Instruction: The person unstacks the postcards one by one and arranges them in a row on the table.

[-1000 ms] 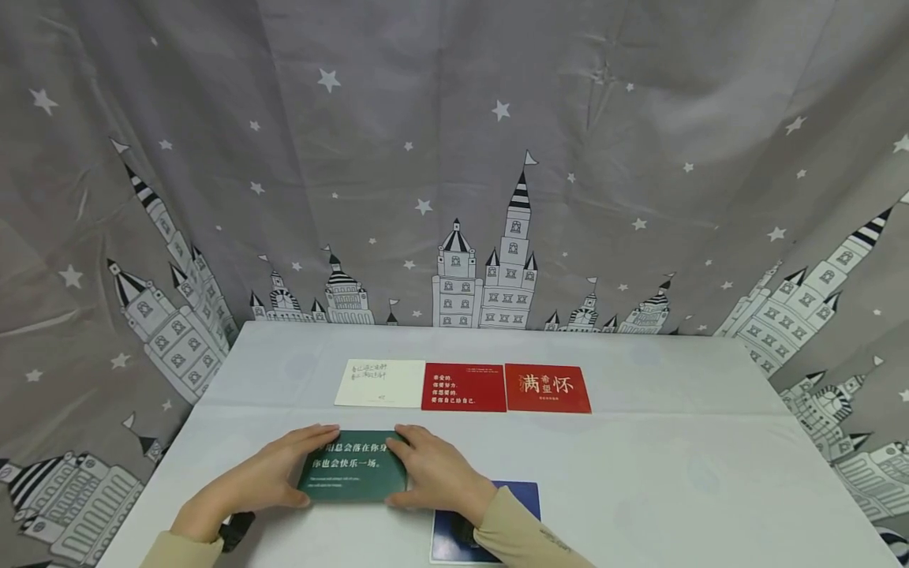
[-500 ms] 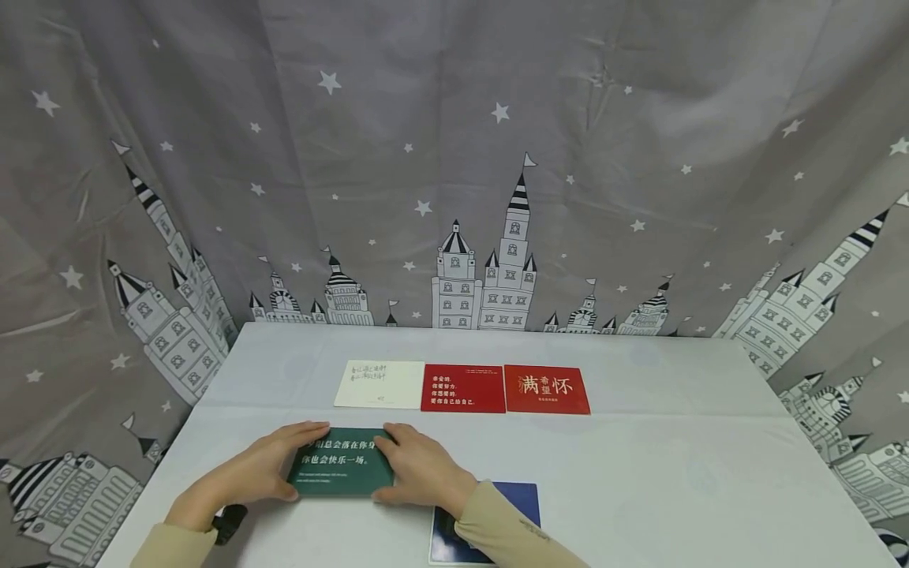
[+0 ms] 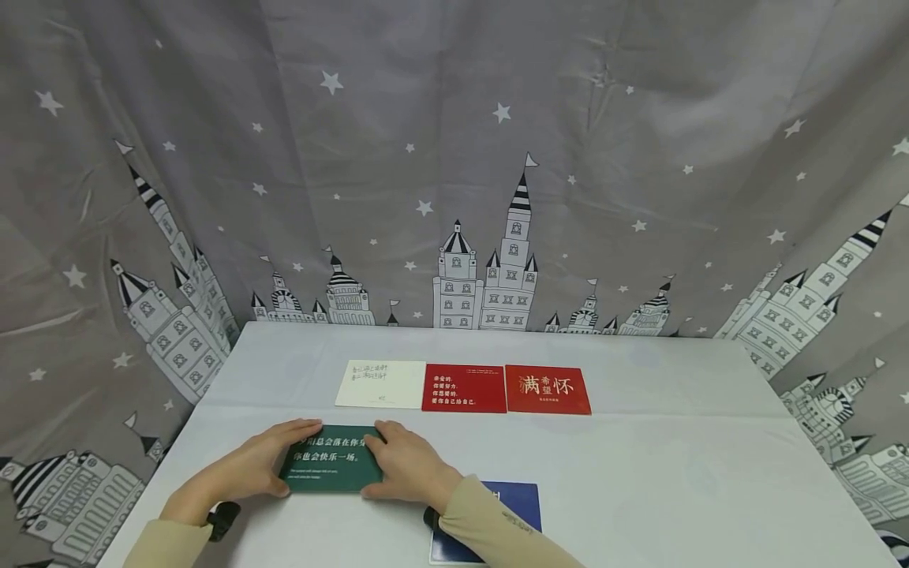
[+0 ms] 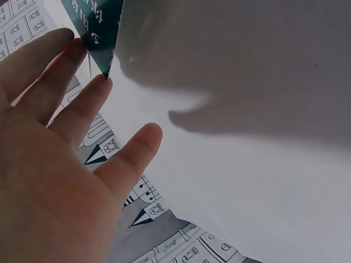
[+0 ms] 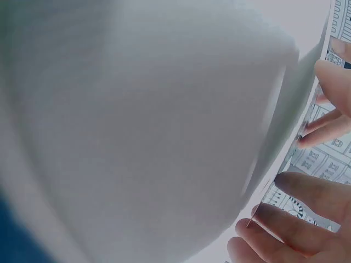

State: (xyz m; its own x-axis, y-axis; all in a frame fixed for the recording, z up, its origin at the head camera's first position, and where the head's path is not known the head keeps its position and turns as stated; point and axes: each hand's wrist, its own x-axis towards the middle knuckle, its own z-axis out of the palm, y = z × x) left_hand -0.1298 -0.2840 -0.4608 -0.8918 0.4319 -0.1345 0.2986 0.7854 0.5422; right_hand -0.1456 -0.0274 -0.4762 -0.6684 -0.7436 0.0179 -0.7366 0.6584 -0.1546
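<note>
Holding a green card (image 3: 334, 461) between them, the left hand (image 3: 245, 467) and the right hand (image 3: 410, 464) are pinching its two short ends, one at each side. Each thumb is sitting by the near edge, and other fingers are lying by the far edge, so both hands are spreading rather wide. The green card is showing its words face up, over the left part of the white table (image 3: 660, 465); in the left wrist view its corner is looking lifted, with shadows lying below. One cannot tell if the hands are holding just one card or a few together. It is looking light and fairly stiff, like thick paper, maybe a bit slippery on its smooth face, and squeezing hard would probably be bending it. The ends and corners are seeming the best places for holding, with a soft grip. Under the right sleeve (image 3: 493, 525), a blue card (image 3: 523, 500) is lying partly hidden. Farther out, a pale card (image 3: 379, 386), a red card with white words (image 3: 472, 386) and a red card with big words (image 3: 561, 401) are lying side by side. Behind the table, a gray curtain (image 3: 383, 110) is hanging, showing stars and castles.
</note>
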